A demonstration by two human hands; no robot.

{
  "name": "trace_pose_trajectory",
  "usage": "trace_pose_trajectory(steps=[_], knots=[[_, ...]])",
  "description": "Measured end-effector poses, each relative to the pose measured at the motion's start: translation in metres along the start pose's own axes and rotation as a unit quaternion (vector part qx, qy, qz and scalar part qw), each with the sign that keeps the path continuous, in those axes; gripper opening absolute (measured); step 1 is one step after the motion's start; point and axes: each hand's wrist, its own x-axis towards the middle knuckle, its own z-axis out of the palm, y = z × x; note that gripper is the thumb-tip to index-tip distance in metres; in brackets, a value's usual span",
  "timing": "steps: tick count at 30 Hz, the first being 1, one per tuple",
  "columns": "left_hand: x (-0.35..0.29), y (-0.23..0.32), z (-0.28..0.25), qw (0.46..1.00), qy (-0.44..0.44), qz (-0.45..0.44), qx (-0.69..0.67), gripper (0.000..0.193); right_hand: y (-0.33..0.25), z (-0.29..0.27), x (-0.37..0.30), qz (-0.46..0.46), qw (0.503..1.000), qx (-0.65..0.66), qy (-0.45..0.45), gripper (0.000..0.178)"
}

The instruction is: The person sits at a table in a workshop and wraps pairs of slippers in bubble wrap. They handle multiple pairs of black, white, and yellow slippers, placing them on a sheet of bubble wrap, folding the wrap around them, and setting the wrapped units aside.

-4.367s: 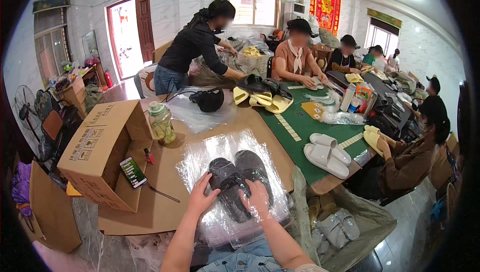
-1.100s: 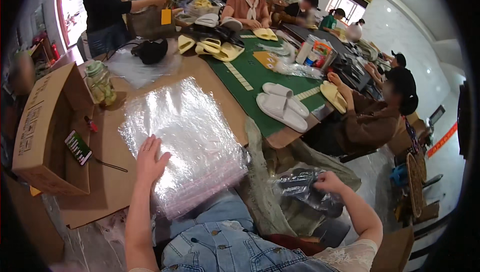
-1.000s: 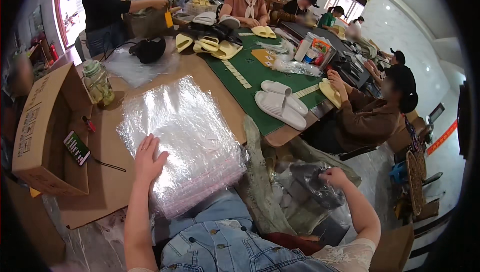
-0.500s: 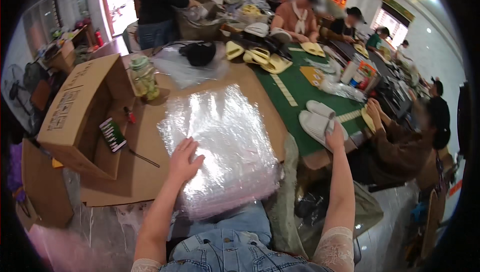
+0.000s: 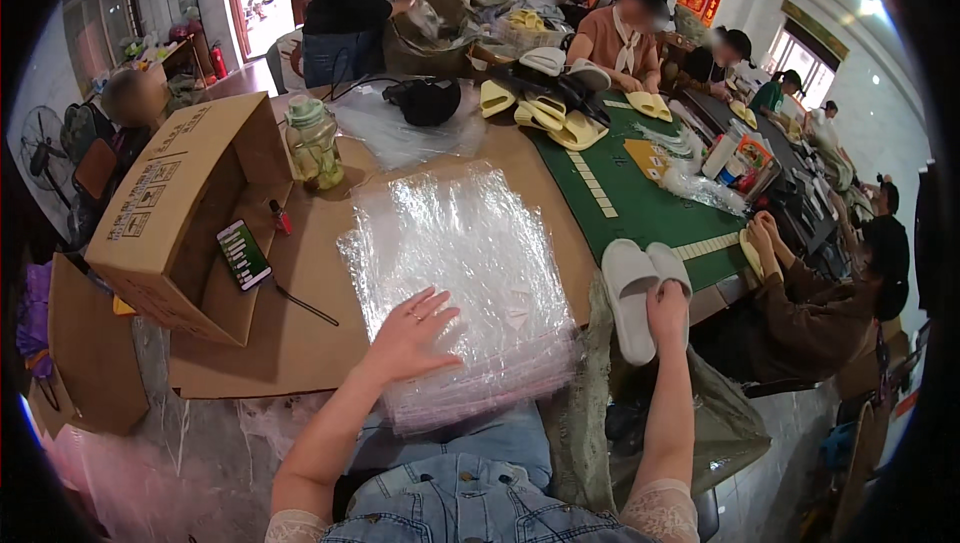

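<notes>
My right hand grips a pair of pale grey slide sandals by the inner sides, holding them upright at the near edge of the green mat. The fingers wrap between the two sandals. Over a thick stack of clear plastic bags my left hand lies with its fingers spread, near the stack's lower left part. Nothing is in that hand. The stack covers the front of the cardboard-topped table, close against my lap.
On the left, an open cardboard box stands beside a phone, a small red bottle and a glass jar. Yellow and black slides are piled beyond. A co-worker sits at the right; a fabric sack hangs below.
The sandals have come up off the green mat and turned, moving toward me in my right hand. My left hand has shifted right and down across the bags, fingers spreading.
</notes>
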Motion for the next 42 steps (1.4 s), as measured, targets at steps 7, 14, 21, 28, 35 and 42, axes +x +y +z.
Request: trace_pose_trajectory(steps=[7,14,21,28,35,42], knots=[[-0.008,0.001,0.019,0.999,-0.042,-0.029,0.019,0.055,0.002,-0.037,-0.057,0.082,0.988,0.127,-0.034,0.022],[-0.003,0.002,0.025,0.995,0.004,-0.094,-0.045,0.033,-0.134,-0.141,-0.092,0.007,0.9,0.351,-0.259,0.027],[0.01,0.023,0.004,0.993,0.008,-0.097,-0.071,0.039,-0.217,-0.145,-0.124,-0.223,0.877,0.17,-0.391,0.032],[0.01,0.031,-0.037,0.994,-0.026,-0.03,-0.1,0.043,-0.229,-0.091,-0.112,-0.188,0.915,0.196,-0.299,0.029],[0.012,0.059,-0.034,0.989,-0.072,0.035,-0.126,0.043,-0.251,-0.062,-0.114,-0.168,0.911,0.219,-0.306,0.029],[0.019,0.078,-0.034,0.987,-0.064,0.09,-0.113,0.043,-0.251,-0.008,-0.115,-0.224,0.933,0.193,-0.207,0.031]])
